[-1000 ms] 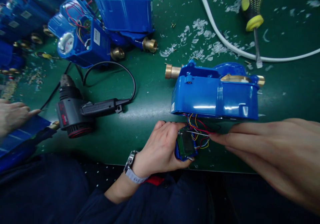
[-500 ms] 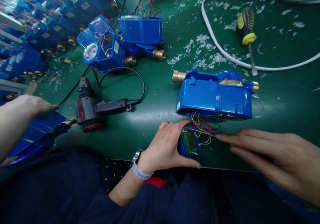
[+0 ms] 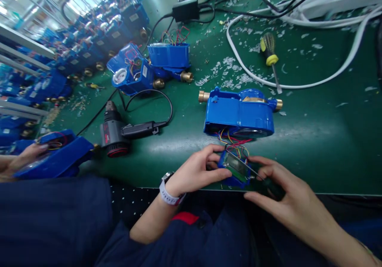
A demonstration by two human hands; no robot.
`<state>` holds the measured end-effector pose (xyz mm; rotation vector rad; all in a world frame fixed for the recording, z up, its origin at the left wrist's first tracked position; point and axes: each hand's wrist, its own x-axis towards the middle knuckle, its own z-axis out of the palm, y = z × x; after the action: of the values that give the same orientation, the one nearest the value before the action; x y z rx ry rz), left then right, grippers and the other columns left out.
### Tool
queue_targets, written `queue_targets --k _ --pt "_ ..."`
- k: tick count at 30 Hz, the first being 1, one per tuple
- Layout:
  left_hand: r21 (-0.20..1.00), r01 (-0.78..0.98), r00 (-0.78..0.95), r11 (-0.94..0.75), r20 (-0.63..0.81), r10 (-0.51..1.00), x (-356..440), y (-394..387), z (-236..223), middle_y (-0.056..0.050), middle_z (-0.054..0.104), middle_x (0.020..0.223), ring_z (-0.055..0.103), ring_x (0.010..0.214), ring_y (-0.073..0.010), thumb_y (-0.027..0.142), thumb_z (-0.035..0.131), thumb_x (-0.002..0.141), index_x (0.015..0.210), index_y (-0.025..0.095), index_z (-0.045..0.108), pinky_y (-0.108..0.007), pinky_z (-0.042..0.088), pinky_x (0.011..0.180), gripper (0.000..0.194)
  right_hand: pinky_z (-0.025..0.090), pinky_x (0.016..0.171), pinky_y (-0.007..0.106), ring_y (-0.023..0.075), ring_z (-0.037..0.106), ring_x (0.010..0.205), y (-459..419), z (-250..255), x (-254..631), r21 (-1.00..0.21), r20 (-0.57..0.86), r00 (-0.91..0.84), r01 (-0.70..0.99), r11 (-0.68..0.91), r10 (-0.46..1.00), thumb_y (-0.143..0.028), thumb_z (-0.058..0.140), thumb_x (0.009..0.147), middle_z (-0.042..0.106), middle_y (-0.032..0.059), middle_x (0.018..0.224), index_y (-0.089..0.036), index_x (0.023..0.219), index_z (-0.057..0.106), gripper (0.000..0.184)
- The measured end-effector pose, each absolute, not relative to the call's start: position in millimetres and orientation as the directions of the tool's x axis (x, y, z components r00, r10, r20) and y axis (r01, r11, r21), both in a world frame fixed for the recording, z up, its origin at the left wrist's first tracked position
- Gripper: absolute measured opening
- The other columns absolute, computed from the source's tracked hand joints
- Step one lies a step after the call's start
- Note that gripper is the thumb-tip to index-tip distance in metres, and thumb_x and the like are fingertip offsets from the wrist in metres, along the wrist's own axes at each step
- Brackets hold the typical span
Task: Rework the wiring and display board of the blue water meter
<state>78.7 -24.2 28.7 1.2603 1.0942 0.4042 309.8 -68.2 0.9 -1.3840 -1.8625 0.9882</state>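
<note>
My left hand (image 3: 195,169), with a watch at the wrist, grips the left edge of a small blue display module (image 3: 235,181) between thumb and fingers. A grey screen on a green circuit board faces up in the module. In my right hand (image 3: 294,191) is a slim screwdriver with a dark handle (image 3: 274,188); its thin shaft slants across the screen, tip near the module's upper left corner. Coloured wires (image 3: 237,143) run from the module up to a blue water meter (image 3: 238,114) with brass ends, lying just behind it.
A heat gun (image 3: 115,133) lies to the left. Behind it stand two opened blue meters (image 3: 168,56) and rows of others. A yellow-black screwdriver (image 3: 270,52), white cable (image 3: 313,86) and plastic scraps lie farther back. At far left, a co-worker's hand (image 3: 28,155) holds a blue meter.
My right hand has turned and its fingers have spread around the screwdriver handle, the shaft now steeper over the module. My left thumb has moved onto the module. The co-worker's meter has tipped, showing wires.
</note>
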Motion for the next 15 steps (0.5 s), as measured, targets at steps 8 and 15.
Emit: queue_targets --k 8,15 --pt "0.842 -0.042 0.471 0.538 -0.458 0.754 89.2 -30.3 11.7 0.001 0.06 0.083 0.057 0.069 -0.0092 0.048 0.077 0.074 0.101 0.02 0.047 -0.024 0.045 0.068 0.049 0.054 0.075 0.033 0.0246 0.066 0.095 -52.2 -3.4 317.9 -0.93 -0.183 -0.3 0.362 -0.066 0.936 -0.044 0.072 0.077 0.067 0.0085 0.114 -0.021 0.079 0.049 0.033" --pt "0.81 -0.061 0.615 0.583 -0.429 0.661 97.8 -14.8 7.7 -0.007 0.066 0.099 0.063 0.085 -0.0175 0.059 0.084 0.057 0.103 0.017 0.056 -0.031 0.049 0.081 0.068 0.045 0.049 0.022 0.0167 0.058 0.066 -33.8 4.3 326.7 -0.98 -0.144 -0.4 0.186 -0.073 0.905 -0.045 0.079 0.071 0.057 0.0008 0.071 -0.02 0.074 0.052 0.037"
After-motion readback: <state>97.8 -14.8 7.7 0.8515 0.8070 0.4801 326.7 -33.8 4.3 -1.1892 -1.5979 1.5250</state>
